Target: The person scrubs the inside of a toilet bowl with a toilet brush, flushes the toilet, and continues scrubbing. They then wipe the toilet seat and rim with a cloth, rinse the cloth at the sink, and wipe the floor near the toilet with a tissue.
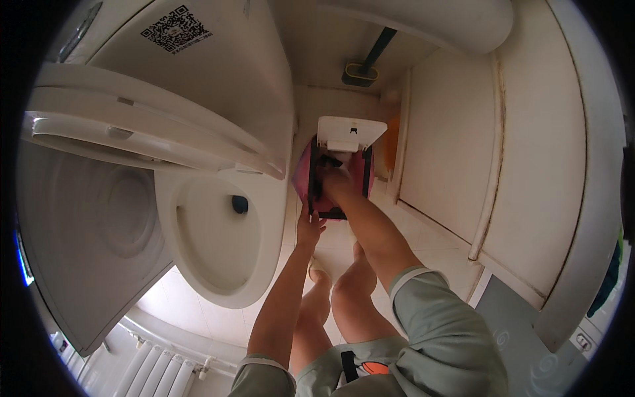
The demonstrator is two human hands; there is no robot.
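A narrow trash bin stands on the floor before me, its white lid point(351, 130) raised at the back. Inside its black rim point(368, 173) hangs a pink plastic bag point(300, 171), which also bulges outside the frame. My left hand point(310, 229) grips the rim at the near left corner, thumb and fingers on either side. Down in the bin's mouth is my right hand point(337, 182), close to a dark item point(329, 161) and some whitish material. Shadow hides its fingertips, so I cannot tell whether it holds anything.
Left of the bin stands a toilet point(221, 293) with its seat and lid raised. White cabinet panels point(446, 144) line the right. A toilet brush in a dark holder point(360, 74) is at the back wall. An orange object point(392, 144) shows beside the cabinet; a radiator point(158, 369) is lower left.
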